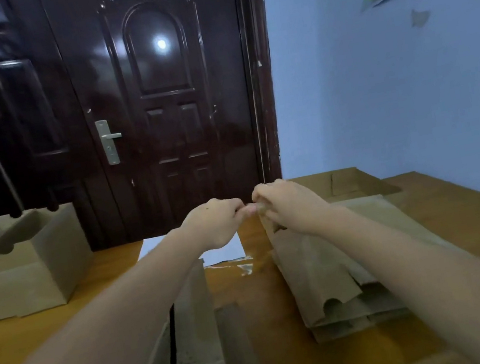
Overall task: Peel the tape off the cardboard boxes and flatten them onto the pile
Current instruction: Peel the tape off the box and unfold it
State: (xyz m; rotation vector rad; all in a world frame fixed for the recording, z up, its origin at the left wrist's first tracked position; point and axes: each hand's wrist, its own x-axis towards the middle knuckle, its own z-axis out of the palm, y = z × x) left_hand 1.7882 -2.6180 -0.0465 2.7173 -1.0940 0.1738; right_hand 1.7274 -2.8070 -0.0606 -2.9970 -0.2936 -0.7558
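Both my hands are raised above the wooden table (474, 206), fingertips meeting. My left hand (216, 220) and my right hand (286, 202) have curled fingers that pinch something small between them, seemingly a bit of clear tape; it is too blurred to tell. A flattened cardboard box (320, 270) lies tilted under my right forearm on a pile of flat cardboard (345, 323). A cardboard box (191, 317) sits under my left forearm. Crumpled clear tape (243, 267) lies on the table between them.
An upright open cardboard box (29, 261) stands at the left of the table. A white sheet (227, 249) lies mid-table. Another flat cardboard piece (350, 182) lies at the far right. A dark door (167, 98) and a blue wall (392, 92) stand behind.
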